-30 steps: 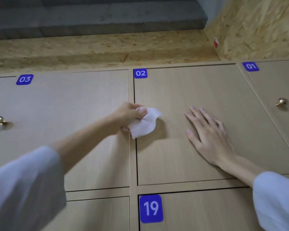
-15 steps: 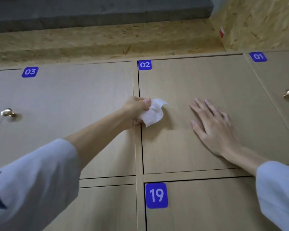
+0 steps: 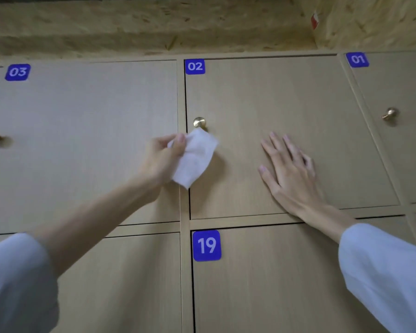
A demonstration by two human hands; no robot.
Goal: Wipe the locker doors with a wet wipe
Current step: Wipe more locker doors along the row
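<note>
The left hand pinches the wet wipe, hanging rightward just below door 02's knob, seemingly clear of it, while the right hand lies spread flat on that door.

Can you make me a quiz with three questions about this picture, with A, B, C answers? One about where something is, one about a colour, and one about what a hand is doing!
1. Where is the wet wipe?
A. just below the knob of door 02
B. on door 01
C. on label 19

2. What colour are the number labels?
A. red
B. blue
C. green

3. What is the right hand doing?
A. gripping a knob
B. holding the wipe
C. lying flat on door 02

Answers:
1 A: the wipe hangs under the brass knob at the left edge of door 02.
2 B: label 19 is blue with white digits.
3 C: its fingers are straight, spread on the door; the left hand pinches the wipe.
</note>
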